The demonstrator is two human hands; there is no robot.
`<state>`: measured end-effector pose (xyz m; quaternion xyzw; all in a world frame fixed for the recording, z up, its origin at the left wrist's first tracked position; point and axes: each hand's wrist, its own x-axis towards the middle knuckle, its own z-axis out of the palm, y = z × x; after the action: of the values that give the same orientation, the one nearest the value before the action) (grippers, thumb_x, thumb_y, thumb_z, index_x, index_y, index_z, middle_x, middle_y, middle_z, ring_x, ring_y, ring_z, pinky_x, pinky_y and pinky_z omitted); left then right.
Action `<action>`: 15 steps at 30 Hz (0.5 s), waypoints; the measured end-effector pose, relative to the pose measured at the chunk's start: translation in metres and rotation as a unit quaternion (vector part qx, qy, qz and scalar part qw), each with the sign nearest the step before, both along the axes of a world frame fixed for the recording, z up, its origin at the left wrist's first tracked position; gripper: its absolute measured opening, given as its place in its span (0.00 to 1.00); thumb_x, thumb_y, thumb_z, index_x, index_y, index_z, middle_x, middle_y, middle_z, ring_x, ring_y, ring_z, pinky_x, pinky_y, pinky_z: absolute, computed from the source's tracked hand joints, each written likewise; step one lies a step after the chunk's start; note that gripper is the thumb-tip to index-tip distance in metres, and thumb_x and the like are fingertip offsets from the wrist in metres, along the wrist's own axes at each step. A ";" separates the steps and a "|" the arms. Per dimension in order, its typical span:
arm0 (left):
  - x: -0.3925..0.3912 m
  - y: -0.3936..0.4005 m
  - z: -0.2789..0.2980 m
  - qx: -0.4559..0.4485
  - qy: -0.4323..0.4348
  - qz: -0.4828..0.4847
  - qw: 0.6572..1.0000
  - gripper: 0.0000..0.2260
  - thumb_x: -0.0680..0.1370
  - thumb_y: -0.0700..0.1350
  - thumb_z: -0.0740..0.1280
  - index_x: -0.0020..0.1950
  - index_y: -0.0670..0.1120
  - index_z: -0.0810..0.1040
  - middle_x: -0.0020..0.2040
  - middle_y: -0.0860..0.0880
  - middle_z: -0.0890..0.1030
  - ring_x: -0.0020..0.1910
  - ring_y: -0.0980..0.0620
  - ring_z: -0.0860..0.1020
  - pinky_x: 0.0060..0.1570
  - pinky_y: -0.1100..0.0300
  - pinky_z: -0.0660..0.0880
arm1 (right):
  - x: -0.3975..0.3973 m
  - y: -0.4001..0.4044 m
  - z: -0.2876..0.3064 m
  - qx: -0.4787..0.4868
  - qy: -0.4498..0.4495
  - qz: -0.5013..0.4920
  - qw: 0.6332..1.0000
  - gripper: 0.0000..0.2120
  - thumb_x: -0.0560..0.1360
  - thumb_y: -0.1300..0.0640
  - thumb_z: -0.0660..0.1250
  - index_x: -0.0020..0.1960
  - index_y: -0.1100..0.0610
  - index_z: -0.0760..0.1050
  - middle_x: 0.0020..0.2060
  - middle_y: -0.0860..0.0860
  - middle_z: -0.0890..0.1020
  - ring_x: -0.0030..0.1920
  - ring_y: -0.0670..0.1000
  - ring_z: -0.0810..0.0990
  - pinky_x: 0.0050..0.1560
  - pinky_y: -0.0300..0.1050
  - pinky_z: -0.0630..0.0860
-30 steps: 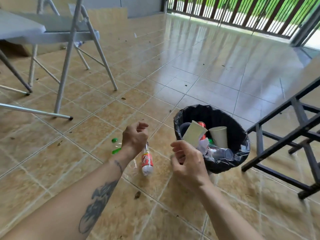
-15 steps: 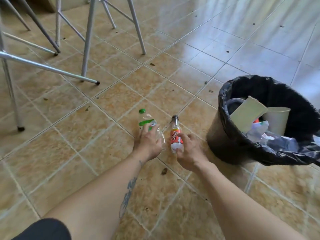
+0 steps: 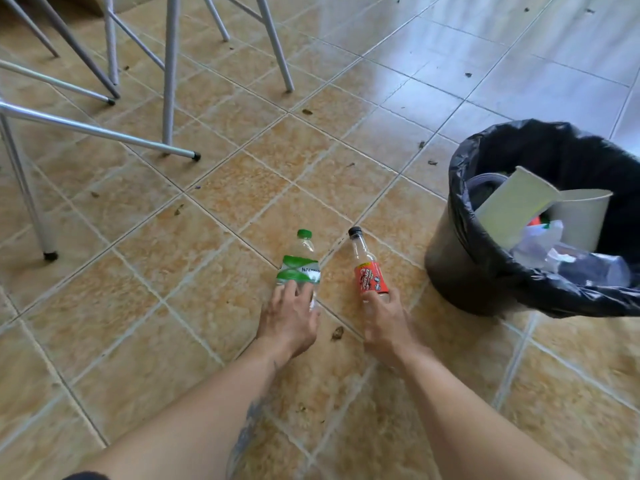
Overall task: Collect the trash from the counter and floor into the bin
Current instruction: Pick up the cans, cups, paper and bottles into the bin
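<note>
A round bin [image 3: 460,268] lined with a glossy black plastic bag [image 3: 554,150] stands on the floor at about three o'clock from the hands. Inside it lean a pale green flattened paper cup [image 3: 512,209] and an upright off-white paper cup [image 3: 581,220]; below them lie crumpled clear plastic [image 3: 540,244] and a scrap of something red, too buried to name. The right edge of the bin is cut off by the frame.

Two bottles lie on the tan, mottled glazed tiles [image 3: 173,244], side by side, apart, caps pointing to twelve o'clock. The clear plastic bottle with a green cap and green-white label [image 3: 299,265] is at eleven o'clock from the left hand [image 3: 289,317], whose fingers close over its lower end. The slimmer clear bottle with a black cap and red label [image 3: 367,271] is gripped at its base by the right hand [image 3: 384,317]. Each hand hides the bottom of its bottle, so whether the bottles rest fully on the floor cannot be told.

Small dark leaf bits [image 3: 337,332] dot the tiles, one between the wrists. Grey metal chair legs [image 3: 169,74] with black feet cross the ten o'clock corner, their tops cut off.
</note>
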<state>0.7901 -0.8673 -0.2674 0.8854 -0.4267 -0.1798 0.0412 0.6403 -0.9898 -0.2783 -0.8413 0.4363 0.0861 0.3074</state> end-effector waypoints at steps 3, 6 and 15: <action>-0.001 0.020 -0.002 -0.011 0.002 0.016 1.000 0.19 0.75 0.51 0.64 0.64 0.49 0.68 0.59 0.46 0.70 0.60 0.43 0.71 0.58 0.51 0.72 | -0.013 0.007 -0.004 -0.049 -0.011 -0.028 0.998 0.14 0.69 0.57 0.65 0.54 0.51 0.73 0.53 0.55 0.69 0.48 0.62 0.76 0.46 0.51 0.76; -0.001 0.029 0.000 0.019 0.028 0.062 0.998 0.27 0.71 0.48 0.64 0.70 0.52 0.63 0.68 0.43 0.60 0.66 0.40 0.64 0.64 0.50 0.71 | -0.017 0.010 -0.006 -0.083 -0.014 -0.056 0.995 0.11 0.72 0.56 0.65 0.53 0.56 0.71 0.51 0.58 0.70 0.47 0.63 0.76 0.45 0.53 0.76; -0.003 0.051 0.004 0.078 0.126 0.096 0.984 0.17 0.77 0.45 0.65 0.63 0.58 0.69 0.73 0.46 0.57 0.72 0.40 0.61 0.70 0.43 0.65 | -0.010 0.025 -0.008 -0.071 -0.008 -0.074 0.995 0.21 0.75 0.61 0.67 0.63 0.58 0.61 0.49 0.57 0.72 0.51 0.62 0.78 0.46 0.52 0.73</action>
<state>0.7874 -0.8161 -0.2632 0.8930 -0.3154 -0.3181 0.0427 0.6298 -0.9651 -0.2866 -0.8270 0.5001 0.0255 0.2555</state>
